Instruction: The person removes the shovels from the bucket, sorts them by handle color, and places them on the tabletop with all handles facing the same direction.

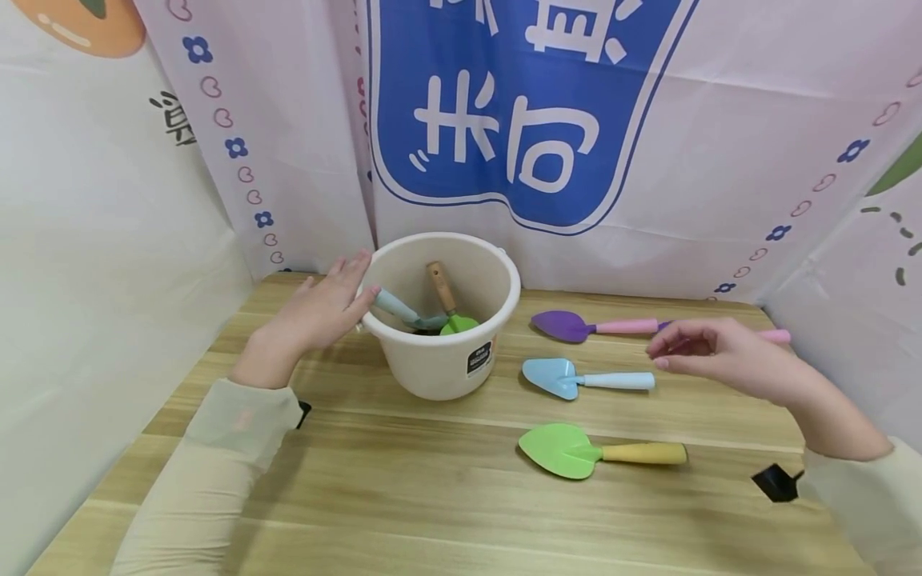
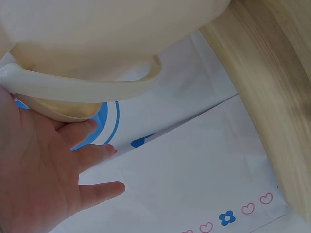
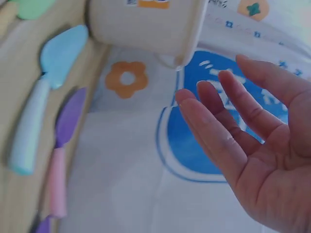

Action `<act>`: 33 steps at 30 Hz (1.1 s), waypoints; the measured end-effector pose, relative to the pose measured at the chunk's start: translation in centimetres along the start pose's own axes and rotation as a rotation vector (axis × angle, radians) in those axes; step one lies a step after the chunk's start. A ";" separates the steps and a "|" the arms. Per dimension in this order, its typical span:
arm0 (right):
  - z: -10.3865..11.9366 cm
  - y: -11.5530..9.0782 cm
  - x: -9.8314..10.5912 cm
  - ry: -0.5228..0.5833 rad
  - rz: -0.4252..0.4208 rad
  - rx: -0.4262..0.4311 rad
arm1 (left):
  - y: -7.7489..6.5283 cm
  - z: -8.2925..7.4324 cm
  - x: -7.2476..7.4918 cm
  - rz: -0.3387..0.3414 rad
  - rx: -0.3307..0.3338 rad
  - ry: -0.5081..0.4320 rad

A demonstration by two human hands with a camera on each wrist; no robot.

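Across the desk, in the head view, two trowels are already inside the white bucket, one pale-blue trowel and one wooden-handled trowel; four lie outside, the purple trowel, light-blue trowel, green trowel and a pink-handled trowel partly hidden behind the right hand; the job looks partly done, those four apparently left; the left hand touches the bucket's rim.

From the left wrist, that hand's fingers are straight and spread near the bucket handle, gripping nothing; from the right wrist, fingers bend loosely, thumb apart, holding nothing.
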State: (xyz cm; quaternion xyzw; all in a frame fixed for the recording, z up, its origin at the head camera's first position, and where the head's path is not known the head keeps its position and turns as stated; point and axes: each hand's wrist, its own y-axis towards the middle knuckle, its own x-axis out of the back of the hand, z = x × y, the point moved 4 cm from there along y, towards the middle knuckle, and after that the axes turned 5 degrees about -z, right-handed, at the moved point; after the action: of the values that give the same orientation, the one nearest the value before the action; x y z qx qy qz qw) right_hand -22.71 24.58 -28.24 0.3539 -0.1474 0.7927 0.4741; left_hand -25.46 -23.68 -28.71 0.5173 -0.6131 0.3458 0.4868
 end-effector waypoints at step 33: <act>13.6 12.3 -7.7 0.020 -0.184 0.434 | 0.0 0.1 -0.1 0.013 0.016 0.007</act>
State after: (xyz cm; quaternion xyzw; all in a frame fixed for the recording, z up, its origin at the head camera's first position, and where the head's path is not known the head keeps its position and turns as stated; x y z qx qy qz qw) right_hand -25.16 5.63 -22.72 0.4517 0.0640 0.7628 0.4583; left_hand -25.45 -23.78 -28.90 0.5160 -0.6121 0.3554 0.4825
